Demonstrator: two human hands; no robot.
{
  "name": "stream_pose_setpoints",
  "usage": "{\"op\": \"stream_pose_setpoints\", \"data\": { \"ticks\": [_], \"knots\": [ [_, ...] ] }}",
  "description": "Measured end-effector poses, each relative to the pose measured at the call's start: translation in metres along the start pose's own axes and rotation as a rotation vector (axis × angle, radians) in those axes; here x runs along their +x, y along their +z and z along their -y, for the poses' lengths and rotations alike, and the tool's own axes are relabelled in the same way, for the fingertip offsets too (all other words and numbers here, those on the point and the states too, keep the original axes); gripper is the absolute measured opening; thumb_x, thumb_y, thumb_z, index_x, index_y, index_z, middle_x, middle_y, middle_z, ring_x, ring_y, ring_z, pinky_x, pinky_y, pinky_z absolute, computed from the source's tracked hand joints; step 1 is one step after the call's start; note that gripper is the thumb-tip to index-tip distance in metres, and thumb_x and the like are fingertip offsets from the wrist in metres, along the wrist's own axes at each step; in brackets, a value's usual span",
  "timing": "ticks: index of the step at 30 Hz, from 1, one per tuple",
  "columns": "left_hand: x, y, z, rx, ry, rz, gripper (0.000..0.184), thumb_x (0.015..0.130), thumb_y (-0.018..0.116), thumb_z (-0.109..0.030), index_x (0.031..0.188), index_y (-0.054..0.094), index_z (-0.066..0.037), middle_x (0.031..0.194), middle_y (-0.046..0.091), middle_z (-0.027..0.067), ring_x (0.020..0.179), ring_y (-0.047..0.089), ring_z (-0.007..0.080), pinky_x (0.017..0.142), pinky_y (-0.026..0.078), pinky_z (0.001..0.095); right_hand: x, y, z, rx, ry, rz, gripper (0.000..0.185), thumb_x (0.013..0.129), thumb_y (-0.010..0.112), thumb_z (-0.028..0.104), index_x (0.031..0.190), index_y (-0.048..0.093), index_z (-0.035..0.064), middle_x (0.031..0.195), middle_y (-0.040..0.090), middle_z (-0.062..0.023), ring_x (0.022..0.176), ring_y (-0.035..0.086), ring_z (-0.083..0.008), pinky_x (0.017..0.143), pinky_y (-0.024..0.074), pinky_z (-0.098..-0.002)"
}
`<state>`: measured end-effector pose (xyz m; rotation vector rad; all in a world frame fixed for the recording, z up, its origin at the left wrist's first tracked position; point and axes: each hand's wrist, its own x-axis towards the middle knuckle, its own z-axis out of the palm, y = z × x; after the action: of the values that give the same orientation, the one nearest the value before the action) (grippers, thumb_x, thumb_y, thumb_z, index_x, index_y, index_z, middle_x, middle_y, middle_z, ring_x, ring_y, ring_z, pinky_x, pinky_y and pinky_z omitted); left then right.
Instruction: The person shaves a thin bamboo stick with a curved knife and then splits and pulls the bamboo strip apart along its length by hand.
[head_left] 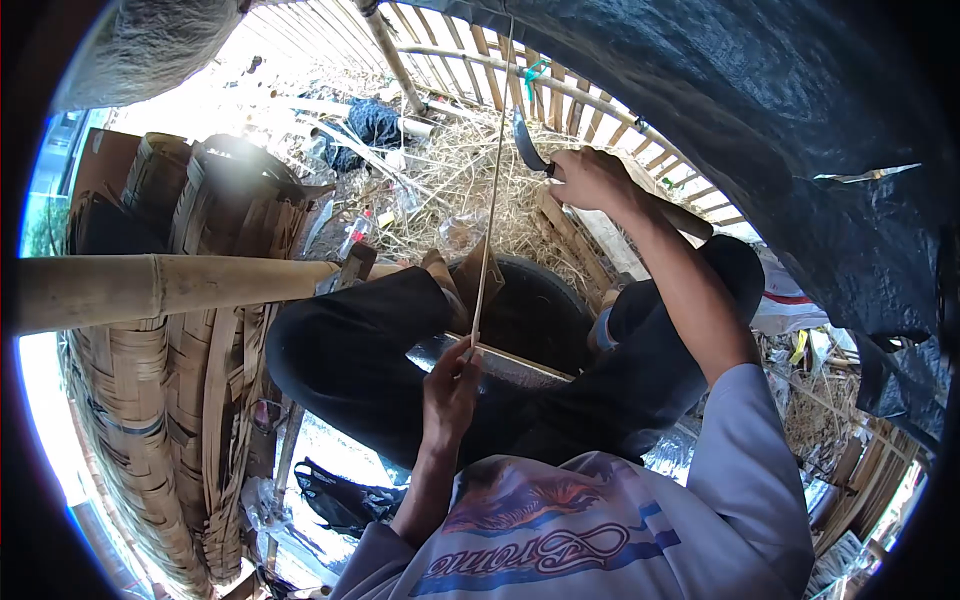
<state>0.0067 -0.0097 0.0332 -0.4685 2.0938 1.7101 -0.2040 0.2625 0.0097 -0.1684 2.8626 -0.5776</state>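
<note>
My left hand (452,398), low in front of my lap, pinches the near end of a long thin bamboo strip (490,235). The strip rises away from me, past the rubber-like black round container (540,310) between my legs. Out to the right, my right hand (592,180) is closed around a knife (526,142) with a dark curved blade. Its long handle appears to run back beneath my forearm. The blade is close to the strip's upper part, with a small gap seen between them. A folded brown piece (478,280) stands by the container.
A thick bamboo pole (170,288) crosses from the left. Rolled woven bamboo sheets (130,400) stand behind it. Straw and litter (450,170) cover the ground ahead, before a slatted bamboo fence (560,95). A dark tarp (780,130) hangs at upper right.
</note>
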Motion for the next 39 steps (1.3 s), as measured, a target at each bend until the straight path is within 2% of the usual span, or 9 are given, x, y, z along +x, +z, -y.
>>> {"op": "stream_pose_setpoints", "data": {
  "ticks": [9, 15, 19, 20, 26, 28, 33, 37, 39],
  "knots": [
    [-0.045, -0.003, -0.007, 0.214, -0.021, -0.02, 0.035, 0.095, 0.059, -0.021, 0.126, 0.059, -0.004, 0.062, 0.051, -0.0013, 0.054, 0.045, 0.0027, 0.049, 0.037, 0.0221, 0.009, -0.011, -0.012, -0.146, -0.035, -0.239, 0.01, 0.071, 0.06, 0.006, 0.076, 0.065, -0.001, 0.069, 0.067, -0.0182, 0.067, 0.069, -0.0276, 0.058, 0.0538, -0.0406],
    [-0.052, -0.005, -0.007, 0.357, 0.032, -0.071, 0.034, 0.094, 0.06, -0.02, 0.124, 0.061, -0.004, 0.064, 0.054, -0.0003, 0.055, 0.045, 0.0026, 0.049, 0.036, 0.0222, 0.015, -0.011, -0.019, -0.274, -0.132, -0.333, 0.007, 0.075, 0.059, 0.006, 0.073, 0.065, 0.0037, 0.062, 0.063, -0.0138, 0.056, 0.063, -0.0238, 0.052, 0.0513, -0.0371],
    [-0.052, -0.008, -0.006, 0.299, -0.044, -0.053, 0.033, 0.094, 0.06, -0.019, 0.123, 0.061, -0.003, 0.061, 0.051, -0.0011, 0.054, 0.043, 0.0028, 0.048, 0.035, 0.0223, 0.005, 0.013, -0.014, -0.381, -0.37, -0.329, 0.012, 0.081, 0.058, 0.008, 0.071, 0.065, 0.0054, 0.064, 0.063, -0.0135, 0.058, 0.062, -0.0194, 0.051, 0.0504, -0.0365],
    [-0.051, -0.009, -0.006, 0.289, -0.06, -0.055, 0.034, 0.094, 0.06, -0.019, 0.124, 0.061, -0.003, 0.06, 0.05, -0.0017, 0.054, 0.042, 0.0029, 0.048, 0.034, 0.0224, 0.007, 0.016, -0.006, -0.391, -0.239, -0.09, 0.012, 0.08, 0.058, 0.008, 0.07, 0.064, 0.0046, 0.065, 0.062, -0.0126, 0.056, 0.059, -0.0192, 0.05, 0.0492, -0.0346],
    [-0.05, -0.014, 0.001, 0.247, -0.068, -0.004, 0.035, 0.095, 0.058, -0.019, 0.127, 0.059, -0.004, 0.06, 0.047, -0.0051, 0.054, 0.041, 0.0017, 0.047, 0.032, 0.0216, 0.023, 0.01, -0.031, -0.29, -0.15, -0.262, 0.012, 0.081, 0.056, 0.007, 0.07, 0.06, 0.0046, 0.062, 0.055, -0.0098, 0.056, 0.053, -0.017, 0.049, 0.0475, -0.0336],
    [-0.05, -0.014, -0.002, 0.16, -0.062, 0.001, 0.036, 0.095, 0.057, -0.019, 0.127, 0.058, -0.004, 0.06, 0.045, -0.0057, 0.054, 0.04, 0.0012, 0.047, 0.031, 0.0212, 0.013, 0.029, -0.026, -0.389, -0.367, -0.23, 0.011, 0.08, 0.057, 0.007, 0.07, 0.059, 0.0042, 0.061, 0.054, -0.0088, 0.055, 0.051, -0.0173, 0.05, 0.0481, -0.0348],
    [-0.053, -0.018, -0.002, 0.109, -0.103, -0.003, 0.037, 0.095, 0.056, -0.019, 0.129, 0.057, -0.004, 0.06, 0.042, -0.007, 0.054, 0.037, -0.0002, 0.047, 0.028, 0.0204, 0.021, -0.003, -0.015, -0.206, -0.135, -0.296, 0.006, 0.074, 0.06, 0.006, 0.072, 0.064, 0.0016, 0.066, 0.064, -0.0169, 0.064, 0.067, -0.0272, 0.058, 0.0534, -0.0415],
    [-0.05, -0.015, -0.001, 0.161, -0.053, 0.003, 0.035, 0.096, 0.056, -0.017, 0.128, 0.058, -0.004, 0.061, 0.042, -0.0067, 0.056, 0.036, -0.0001, 0.048, 0.027, 0.0201, 0.006, 0.006, 0.001, -0.248, -0.211, -0.099, 0.006, 0.071, 0.058, 0.002, 0.07, 0.063, 0.0015, 0.059, 0.062, -0.0176, 0.059, 0.067, -0.0253, 0.054, 0.0522, -0.0416],
    [-0.049, -0.016, -0.001, 0.14, -0.055, -0.009, 0.035, 0.096, 0.056, -0.017, 0.128, 0.058, -0.004, 0.061, 0.042, -0.0063, 0.057, 0.035, 0.0001, 0.049, 0.027, 0.02, 0.008, 0.005, 0.002, -0.255, -0.252, -0.207, 0.005, 0.071, 0.058, 0.003, 0.068, 0.062, 0.0016, 0.054, 0.059, -0.0161, 0.054, 0.065, -0.024, 0.05, 0.0509, -0.0406]
  ]
}}
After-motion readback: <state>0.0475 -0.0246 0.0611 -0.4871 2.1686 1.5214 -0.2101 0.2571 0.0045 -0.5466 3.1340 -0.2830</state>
